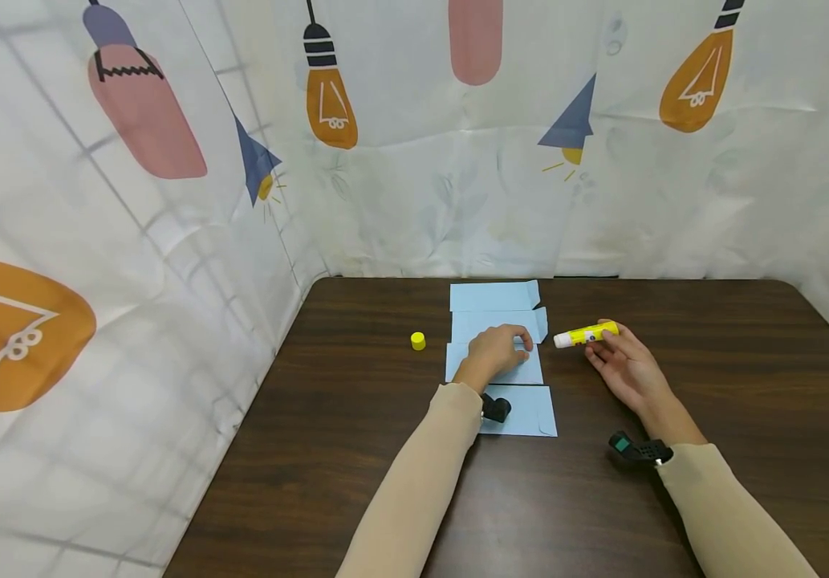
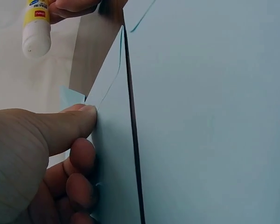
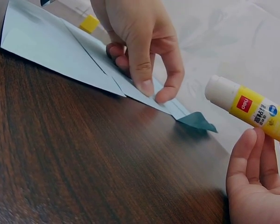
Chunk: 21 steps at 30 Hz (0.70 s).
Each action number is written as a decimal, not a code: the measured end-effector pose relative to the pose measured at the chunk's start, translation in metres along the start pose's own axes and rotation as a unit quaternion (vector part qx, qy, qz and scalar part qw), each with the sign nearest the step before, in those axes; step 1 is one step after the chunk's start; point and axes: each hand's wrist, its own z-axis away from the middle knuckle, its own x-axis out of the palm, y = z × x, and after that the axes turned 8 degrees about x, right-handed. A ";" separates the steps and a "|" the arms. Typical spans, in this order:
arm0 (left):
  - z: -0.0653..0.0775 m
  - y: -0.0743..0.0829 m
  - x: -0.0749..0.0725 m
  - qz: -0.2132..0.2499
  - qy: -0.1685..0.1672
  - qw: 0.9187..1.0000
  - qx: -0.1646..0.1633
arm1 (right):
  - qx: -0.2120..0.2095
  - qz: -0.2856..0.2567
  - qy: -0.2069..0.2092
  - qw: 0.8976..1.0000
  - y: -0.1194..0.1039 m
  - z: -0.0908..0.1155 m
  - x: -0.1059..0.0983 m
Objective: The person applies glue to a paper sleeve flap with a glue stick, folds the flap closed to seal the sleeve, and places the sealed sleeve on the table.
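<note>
Light-blue paper pieces (image 1: 495,297) lie in a column on the table, the upper ones with small tabs at their right ends. My left hand (image 1: 495,352) is over the third piece from the top (image 1: 530,371). In the left wrist view, its thumb and forefinger pinch that paper's edge (image 2: 100,100), other fingers curled beneath. To the right, my right hand (image 1: 629,373) holds a yellow glue stick (image 1: 589,334) between thumb and fingers. The stick is uncapped, its white end (image 3: 221,91) pointing left towards the paper. Its yellow cap (image 1: 417,341) stands left of the pieces.
The dark wood-grain table (image 1: 356,474) ends at a patterned cloth (image 1: 414,209) hanging behind it and along the left side. The lowest paper piece (image 1: 530,411) lies partly under my left wrist, with a thin line drawn near its right end.
</note>
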 end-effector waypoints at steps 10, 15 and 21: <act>0.003 -0.008 -0.002 0.018 -0.029 0.999 0.036 | 0.003 0.000 -0.010 1.000 0.000 0.001 -0.001; 0.006 -0.015 -0.004 0.050 -0.049 0.995 0.064 | 0.004 -0.003 -0.014 1.000 0.001 0.001 -0.001; 0.008 -0.020 -0.006 0.111 -0.057 0.989 0.078 | 0.006 -0.003 -0.018 1.000 0.001 0.002 -0.002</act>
